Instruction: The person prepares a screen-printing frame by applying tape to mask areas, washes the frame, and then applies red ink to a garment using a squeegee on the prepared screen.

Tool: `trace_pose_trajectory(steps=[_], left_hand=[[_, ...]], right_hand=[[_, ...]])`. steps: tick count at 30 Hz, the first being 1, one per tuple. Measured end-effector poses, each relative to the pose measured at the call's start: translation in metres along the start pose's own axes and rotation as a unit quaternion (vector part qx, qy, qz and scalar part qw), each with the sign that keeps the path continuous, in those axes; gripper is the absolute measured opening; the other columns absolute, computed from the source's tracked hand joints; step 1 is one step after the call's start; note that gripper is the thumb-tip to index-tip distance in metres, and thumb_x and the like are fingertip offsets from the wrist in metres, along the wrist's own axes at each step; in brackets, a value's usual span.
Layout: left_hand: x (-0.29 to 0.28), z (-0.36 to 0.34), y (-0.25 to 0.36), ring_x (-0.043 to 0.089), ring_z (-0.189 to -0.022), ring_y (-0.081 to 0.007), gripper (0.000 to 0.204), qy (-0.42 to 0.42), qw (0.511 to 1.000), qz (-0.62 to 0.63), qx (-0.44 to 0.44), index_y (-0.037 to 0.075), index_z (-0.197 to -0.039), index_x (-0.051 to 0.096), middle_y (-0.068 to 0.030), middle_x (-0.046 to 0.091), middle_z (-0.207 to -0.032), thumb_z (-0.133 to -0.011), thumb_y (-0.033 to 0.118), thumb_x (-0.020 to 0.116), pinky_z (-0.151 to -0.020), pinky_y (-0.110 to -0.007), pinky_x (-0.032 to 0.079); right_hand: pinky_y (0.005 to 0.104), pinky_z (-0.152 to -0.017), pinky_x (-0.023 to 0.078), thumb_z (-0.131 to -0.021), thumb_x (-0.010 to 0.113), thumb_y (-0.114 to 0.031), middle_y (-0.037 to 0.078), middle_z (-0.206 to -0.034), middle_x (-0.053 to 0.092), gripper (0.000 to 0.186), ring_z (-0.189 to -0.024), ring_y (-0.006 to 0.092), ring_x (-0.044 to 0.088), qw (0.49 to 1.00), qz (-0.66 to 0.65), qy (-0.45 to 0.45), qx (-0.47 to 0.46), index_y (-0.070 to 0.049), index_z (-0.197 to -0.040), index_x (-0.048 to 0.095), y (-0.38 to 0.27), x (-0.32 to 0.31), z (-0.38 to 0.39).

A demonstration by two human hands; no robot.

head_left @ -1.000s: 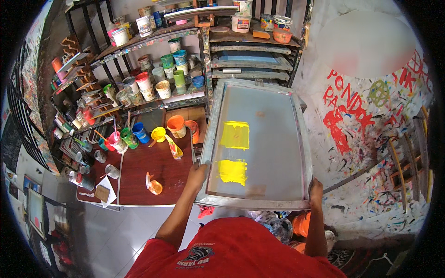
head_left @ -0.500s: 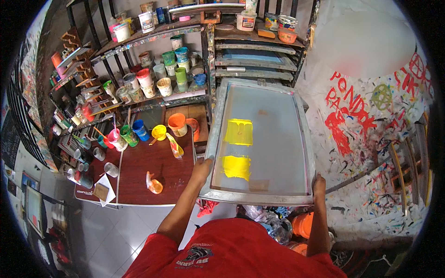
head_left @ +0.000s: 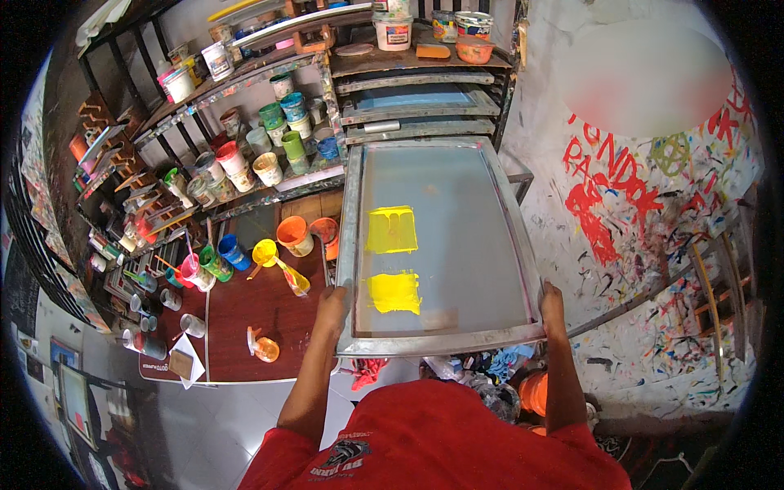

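Observation:
I hold up a screen printing frame (head_left: pixel 445 346) with both hands, its long sides running away from me. My left hand (head_left: pixel 331 309) is closed on its left edge near the close corner. On the opposite edge, my right hand (head_left: pixel 553 304) grips it at about the same height. Two patches of yellow ink lie on the left half of the pale mesh: a streaked far patch (head_left: pixel 392 230) and a denser near patch (head_left: pixel 394 292). My fingers are partly hidden behind the frame.
Left of the frame stands a dark red table (head_left: pixel 286 327) bearing a spray bottle (head_left: pixel 265 347), an orange tub (head_left: pixel 294 235) and several paint cups. Paint pots (head_left: pixel 267 169) line shelves behind. A rack of screens (head_left: pixel 420 102) stands beyond the frame. Paint marks cover the right wall (head_left: pixel 621 212).
The view has swung, so table, shelves and wall sit farther left. The frame, still in both hands, appears farther left and less slanted.

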State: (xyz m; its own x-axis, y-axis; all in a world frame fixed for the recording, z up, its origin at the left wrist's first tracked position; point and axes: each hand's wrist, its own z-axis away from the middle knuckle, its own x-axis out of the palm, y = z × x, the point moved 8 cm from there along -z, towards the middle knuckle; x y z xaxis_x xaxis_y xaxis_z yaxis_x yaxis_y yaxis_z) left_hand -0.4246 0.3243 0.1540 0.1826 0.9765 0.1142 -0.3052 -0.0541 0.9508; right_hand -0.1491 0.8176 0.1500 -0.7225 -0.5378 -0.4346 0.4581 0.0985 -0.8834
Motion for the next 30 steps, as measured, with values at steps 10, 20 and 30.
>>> trace_pose_trajectory(steps=[10,20,30], left_hand=[[0.027,-0.054,0.018,0.046,-0.058,-0.0139,0.020,-0.002,1.000,0.004,-0.002,-0.001,-0.078,0.058,-0.0033,0.052,-0.068,-0.079,0.016,0.048,-0.054,-0.030,0.037],[0.008,-0.086,0.025,0.056,-0.067,-0.0211,0.028,0.008,0.998,-0.037,-0.044,0.002,-0.098,0.056,-0.0102,0.058,-0.081,-0.085,0.023,0.042,-0.065,-0.035,0.047],[0.014,-0.064,0.027,0.056,-0.082,-0.0210,0.031,0.005,0.998,-0.036,-0.042,0.000,-0.106,0.054,-0.0102,0.058,-0.093,-0.085,0.021,0.044,-0.077,-0.035,0.045]], right_hand=[[0.0380,-0.094,0.036,-0.092,0.041,-0.043,0.027,-0.109,0.055,0.058,-0.107,0.0343,0.051,0.993,0.031,-0.028,-0.110,0.011,-0.109,0.054,0.015,0.016,-0.082],[0.0407,-0.088,0.038,-0.093,0.039,-0.042,0.025,-0.104,0.055,0.055,-0.098,0.0358,0.051,0.998,-0.026,-0.039,-0.049,0.009,-0.105,0.057,-0.050,0.040,-0.062],[0.0318,-0.072,0.041,-0.095,0.042,-0.033,0.009,-0.079,0.058,0.045,-0.074,0.0163,0.050,0.986,-0.006,-0.016,-0.165,0.007,-0.085,0.060,-0.030,0.028,-0.074]])
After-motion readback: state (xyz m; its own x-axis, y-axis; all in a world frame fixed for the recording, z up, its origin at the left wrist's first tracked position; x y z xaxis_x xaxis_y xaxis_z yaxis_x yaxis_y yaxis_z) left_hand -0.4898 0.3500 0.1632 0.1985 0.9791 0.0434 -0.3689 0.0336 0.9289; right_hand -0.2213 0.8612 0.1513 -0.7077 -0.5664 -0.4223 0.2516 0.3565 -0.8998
